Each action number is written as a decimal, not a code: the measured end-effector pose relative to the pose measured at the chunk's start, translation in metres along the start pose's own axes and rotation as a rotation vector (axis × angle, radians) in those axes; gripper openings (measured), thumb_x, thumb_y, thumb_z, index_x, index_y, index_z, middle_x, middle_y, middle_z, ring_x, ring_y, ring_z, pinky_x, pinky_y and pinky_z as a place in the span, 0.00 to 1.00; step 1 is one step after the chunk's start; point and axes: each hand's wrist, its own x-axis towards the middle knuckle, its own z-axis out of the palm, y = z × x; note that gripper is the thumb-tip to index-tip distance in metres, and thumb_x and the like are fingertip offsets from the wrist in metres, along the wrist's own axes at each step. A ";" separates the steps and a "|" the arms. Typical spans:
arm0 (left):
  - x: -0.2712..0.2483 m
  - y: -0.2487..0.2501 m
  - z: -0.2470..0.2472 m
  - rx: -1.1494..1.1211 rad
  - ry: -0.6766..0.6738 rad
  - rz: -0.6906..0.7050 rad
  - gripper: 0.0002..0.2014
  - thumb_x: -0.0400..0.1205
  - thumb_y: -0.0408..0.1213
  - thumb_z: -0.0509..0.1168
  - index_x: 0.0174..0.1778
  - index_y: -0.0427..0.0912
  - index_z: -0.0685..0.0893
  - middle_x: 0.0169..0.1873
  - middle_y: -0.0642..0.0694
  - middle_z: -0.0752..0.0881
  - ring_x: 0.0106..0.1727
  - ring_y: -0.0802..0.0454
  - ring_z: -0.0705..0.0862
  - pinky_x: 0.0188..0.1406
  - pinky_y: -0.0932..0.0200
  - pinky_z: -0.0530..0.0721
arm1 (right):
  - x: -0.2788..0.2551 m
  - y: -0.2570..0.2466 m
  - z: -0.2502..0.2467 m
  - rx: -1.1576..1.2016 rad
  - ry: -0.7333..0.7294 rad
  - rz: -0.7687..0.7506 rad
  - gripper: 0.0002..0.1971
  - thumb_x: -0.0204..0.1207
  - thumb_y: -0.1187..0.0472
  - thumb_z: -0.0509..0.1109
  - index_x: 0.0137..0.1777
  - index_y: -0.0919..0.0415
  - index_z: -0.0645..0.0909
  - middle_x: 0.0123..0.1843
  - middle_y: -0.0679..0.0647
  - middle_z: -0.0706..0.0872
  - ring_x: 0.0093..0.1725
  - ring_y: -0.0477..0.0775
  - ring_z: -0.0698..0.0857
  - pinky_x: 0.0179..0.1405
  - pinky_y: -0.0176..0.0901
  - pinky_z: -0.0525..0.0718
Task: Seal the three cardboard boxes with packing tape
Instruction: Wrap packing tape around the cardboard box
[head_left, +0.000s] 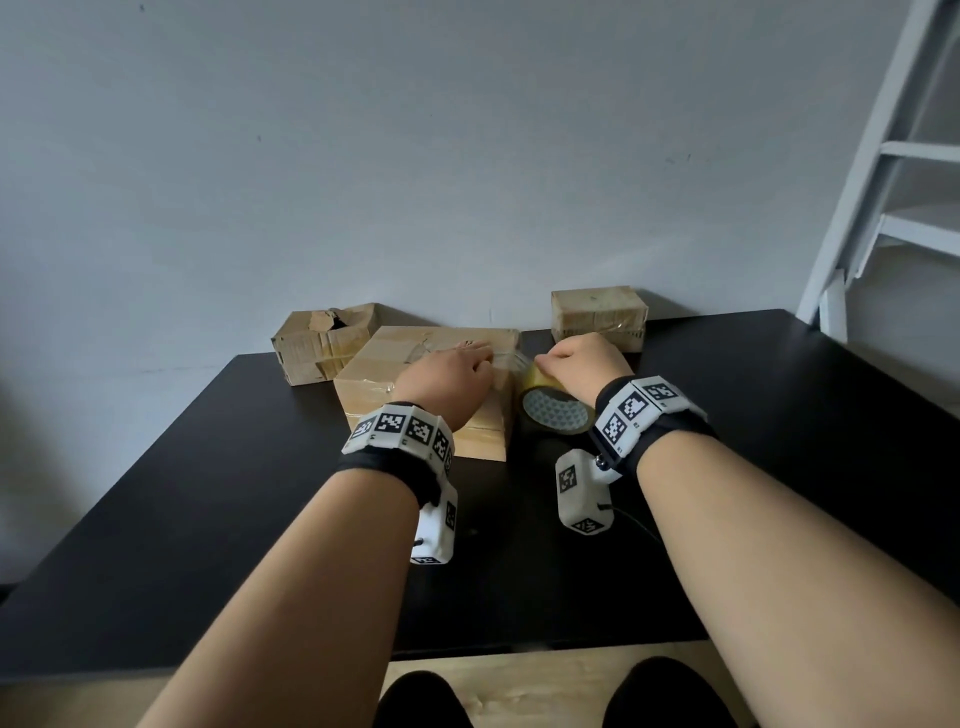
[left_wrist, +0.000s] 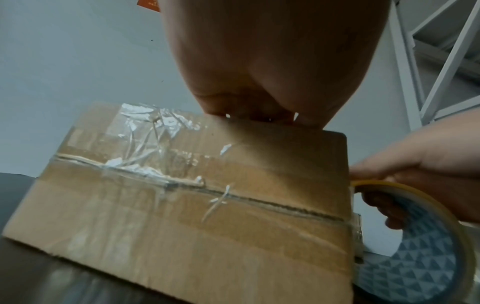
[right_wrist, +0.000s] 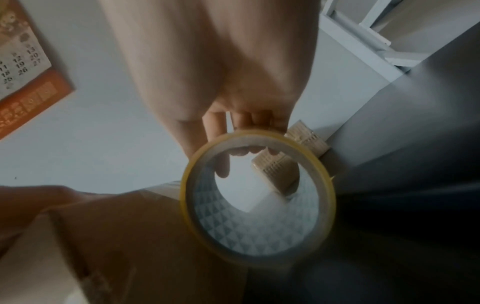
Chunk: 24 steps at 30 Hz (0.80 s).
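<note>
A large flat cardboard box lies mid-table, its top seam partly covered by wrinkled clear tape. My left hand lies on the box top, and its fingers press down near the far right edge. Just off the box's right side, my right hand grips a yellowish tape roll with fingers hooked through its patterned core. A clear strip runs from the roll onto the box's right edge. A torn box sits back left, a small box back right.
The black table stands against a grey wall. A white ladder-like frame rises at the right behind the table. A calendar hangs on the wall. Wooden floor and dark shoes show below the table's front edge.
</note>
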 end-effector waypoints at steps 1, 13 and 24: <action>0.000 0.002 0.002 0.007 0.044 -0.019 0.19 0.85 0.43 0.49 0.62 0.54 0.84 0.66 0.51 0.83 0.64 0.46 0.82 0.59 0.50 0.82 | 0.000 0.000 0.000 0.002 -0.003 -0.010 0.15 0.82 0.52 0.68 0.48 0.63 0.90 0.48 0.57 0.91 0.50 0.59 0.87 0.52 0.48 0.83; 0.033 0.033 0.016 -0.102 0.049 -0.245 0.19 0.78 0.41 0.56 0.63 0.38 0.77 0.62 0.40 0.80 0.63 0.41 0.78 0.60 0.47 0.79 | 0.002 0.021 -0.003 0.112 -0.076 0.034 0.20 0.87 0.50 0.58 0.42 0.63 0.82 0.37 0.55 0.82 0.42 0.57 0.81 0.37 0.45 0.72; 0.031 0.035 0.017 -0.081 0.058 -0.210 0.19 0.80 0.38 0.57 0.65 0.39 0.81 0.71 0.39 0.76 0.72 0.42 0.74 0.72 0.47 0.72 | -0.003 0.052 -0.012 -0.114 -0.001 0.176 0.13 0.84 0.59 0.63 0.58 0.63 0.86 0.57 0.60 0.88 0.57 0.63 0.85 0.52 0.46 0.79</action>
